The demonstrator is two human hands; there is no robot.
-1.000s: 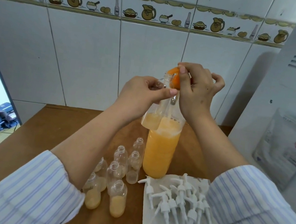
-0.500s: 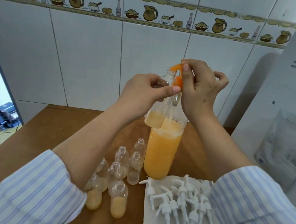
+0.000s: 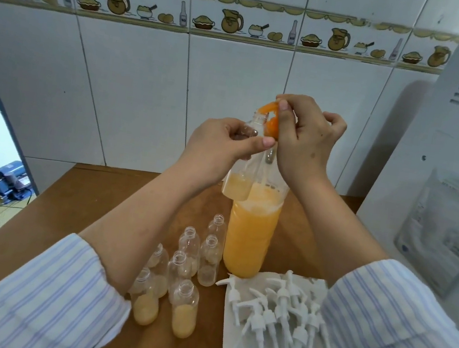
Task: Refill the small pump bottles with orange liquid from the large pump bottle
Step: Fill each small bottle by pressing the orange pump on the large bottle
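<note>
Holding a small clear plastic bottle (image 3: 243, 158) near the frame's centre, the left hand (image 3: 220, 146) curls its grip around the ribbed neck; pale orange liquid sits in its rounded bottom. The right hand (image 3: 304, 137) pinches the glossy orange pump head (image 3: 269, 115) of the large bottle (image 3: 251, 232), which stands on the brown wooden table (image 3: 79, 200). Lower centre stand more small cylindrical bottles (image 3: 184, 308); white plastic pumps (image 3: 277, 311) lie at lower right.

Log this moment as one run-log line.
step: filling | left hand: holds small bottle under spout | right hand: on orange pump of large bottle | table: open small bottles
</note>
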